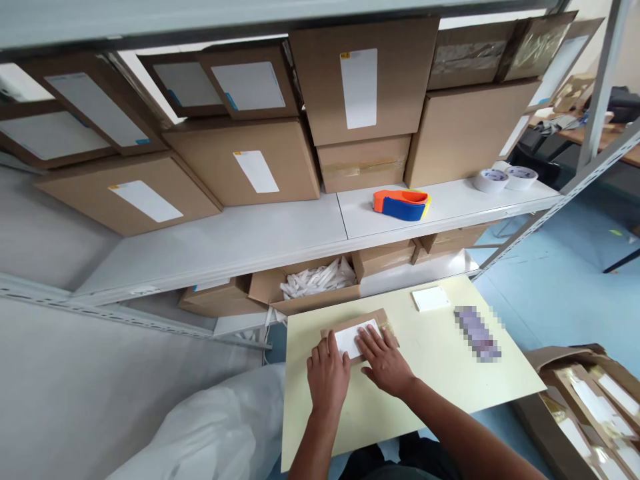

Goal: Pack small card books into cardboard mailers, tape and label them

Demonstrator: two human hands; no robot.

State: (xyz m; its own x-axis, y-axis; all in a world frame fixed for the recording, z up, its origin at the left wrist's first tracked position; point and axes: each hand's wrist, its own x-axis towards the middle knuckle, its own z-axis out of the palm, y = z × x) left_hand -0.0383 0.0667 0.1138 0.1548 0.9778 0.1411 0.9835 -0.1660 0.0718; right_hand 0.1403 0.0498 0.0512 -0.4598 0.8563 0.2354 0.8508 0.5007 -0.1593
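Note:
A small cardboard box [374,316] lies on the pale yellow tabletop [350,427], with clear tape showing at its right end. On its upper face is a white label [349,341]. My left hand [329,377] rests at the left end of the box and label, fingers stretched out. Flat across the label's right part lies my right hand [386,360], its fingers spread. Neither hand is wrapped round anything. Further right on the table sits a white flat stack [431,299], possibly labels. Beside it is a purplish oblong item [477,333], blurred out by pixelation.
Behind the table, a grey shelf [240,233] carries large labelled cartons [365,80], an orange and blue tape dispenser [403,205] and tape rolls [491,180]. Below is an open carton of white packets [320,279]. A carton of labelled boxes [530,363] stands right; a white bag [220,427] left.

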